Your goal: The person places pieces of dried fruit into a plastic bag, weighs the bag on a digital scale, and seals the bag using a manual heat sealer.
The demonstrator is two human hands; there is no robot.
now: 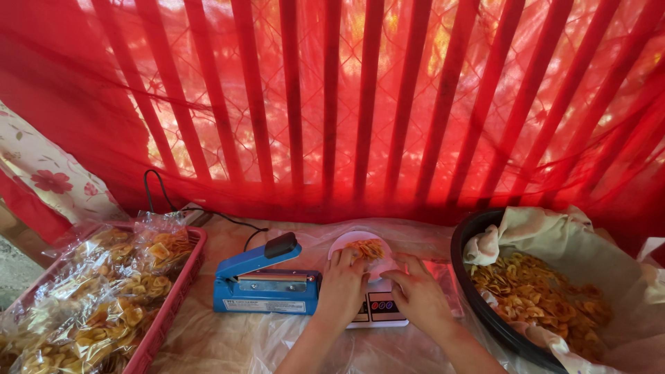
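Head view: left hand (341, 287) and right hand (417, 294) hold a clear bag of chips (366, 249) on a small scale (377, 308). A blue heat sealer (265, 280) stands just left, a black basin of chips (485, 305) right, a red tray of filled bags (173, 294) far left

Daylight backlit through red curtain (332, 97); strong red cast below it. Bright patches behind bars. Sharp focus; slight wide-angle bowing at edges.

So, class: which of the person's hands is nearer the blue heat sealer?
Left. The left hand is right beside the blue heat sealer; the right hand lies farther away, over the scale.
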